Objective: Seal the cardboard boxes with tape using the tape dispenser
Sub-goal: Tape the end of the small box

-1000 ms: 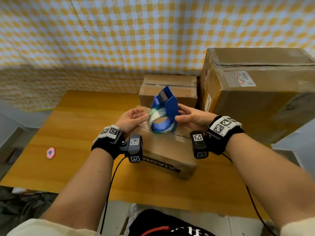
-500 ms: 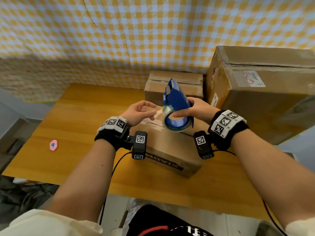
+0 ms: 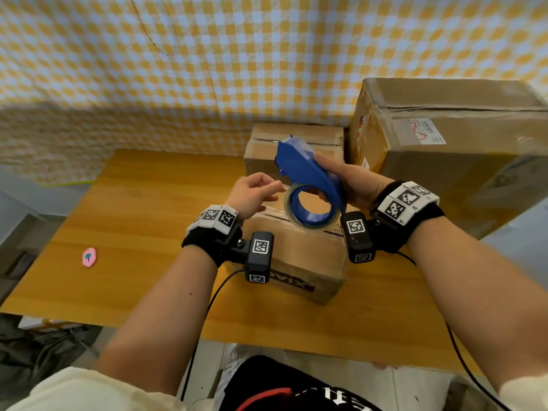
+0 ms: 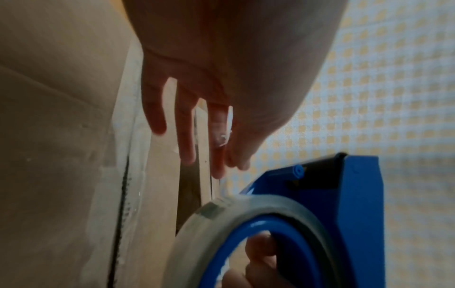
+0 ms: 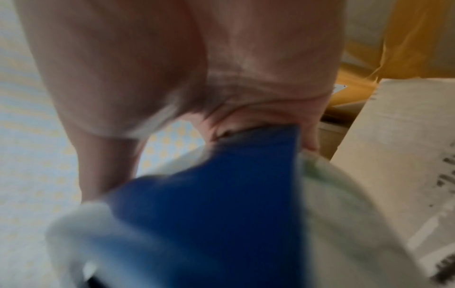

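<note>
My right hand (image 3: pixel 351 185) grips the blue tape dispenser (image 3: pixel 305 170) around its body, nose pointing up and away, above a small cardboard box (image 3: pixel 299 256) with dark print on its near side. The clear tape roll (image 3: pixel 310 227) hangs at the dispenser's lower end. Just left of the roll is my left hand (image 3: pixel 255 191). In the left wrist view its thumb and forefinger (image 4: pixel 219 136) pinch a small clear strip of tape beside the roll (image 4: pixel 221 218). The right wrist view is blurred, showing my palm (image 5: pixel 172 68) over the blue dispenser (image 5: pixel 221 194).
A second small box (image 3: pixel 296 137) stands behind the first against the checked cloth wall. A large taped box (image 3: pixel 444 149) with a label fills the right side. On the wooden table (image 3: pixel 133 218) a pink round item (image 3: pixel 89 257) lies at the left.
My right hand has tilted the dispenser so its nose leans left and away, the roll dropping lower. My left hand came off the roll, then moved back next to it.
</note>
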